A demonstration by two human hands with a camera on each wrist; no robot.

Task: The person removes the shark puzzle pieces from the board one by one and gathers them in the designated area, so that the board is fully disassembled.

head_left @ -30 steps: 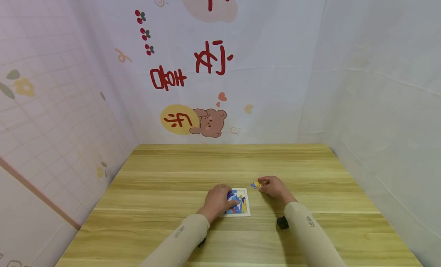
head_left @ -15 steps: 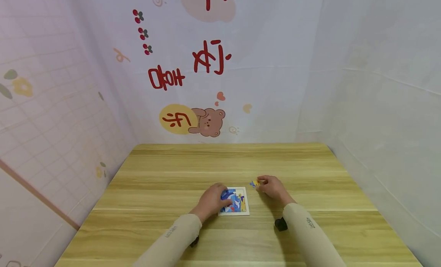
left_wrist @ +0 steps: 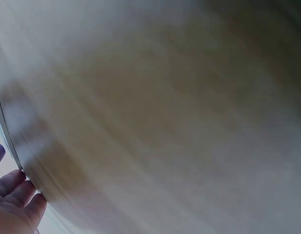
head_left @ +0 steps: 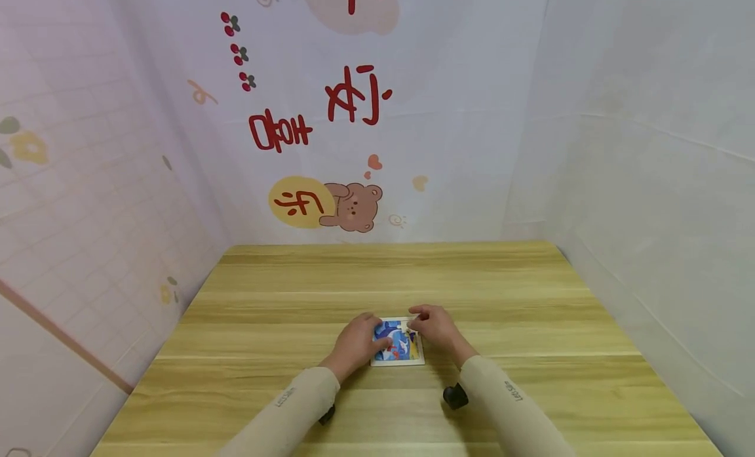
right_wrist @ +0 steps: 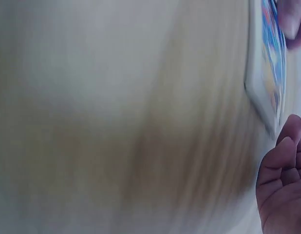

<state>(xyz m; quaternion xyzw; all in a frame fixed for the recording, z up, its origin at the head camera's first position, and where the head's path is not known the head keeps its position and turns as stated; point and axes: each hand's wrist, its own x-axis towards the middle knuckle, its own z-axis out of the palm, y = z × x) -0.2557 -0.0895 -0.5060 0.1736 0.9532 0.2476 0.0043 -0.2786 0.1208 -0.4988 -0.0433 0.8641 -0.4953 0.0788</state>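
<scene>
A small jigsaw puzzle (head_left: 398, 345) in a white frame lies on the wooden table, its picture mostly blue with a yellow part at the right. My left hand (head_left: 352, 342) holds the puzzle by its left side, thumb over the picture; in the left wrist view its fingertips (left_wrist: 36, 204) meet the frame's edge. Over the upper right corner of the frame is my right hand (head_left: 435, 325), thumb and fingertips together around a puzzle piece that they mostly hide. In the right wrist view, the curled right hand (right_wrist: 287, 170) is beside the frame's corner.
The wooden table (head_left: 283, 273) stretches around the puzzle on all sides. A printed cloth wall (head_left: 448, 149) rises behind it, with more cloth walls at left and right. Black wrist cameras (head_left: 455, 396) sit under the sleeves.
My right hand has carried the yellow and blue puzzle piece leftward from the table to the frame's upper right corner. My left hand stays on the puzzle; its thumb has shifted slightly left.
</scene>
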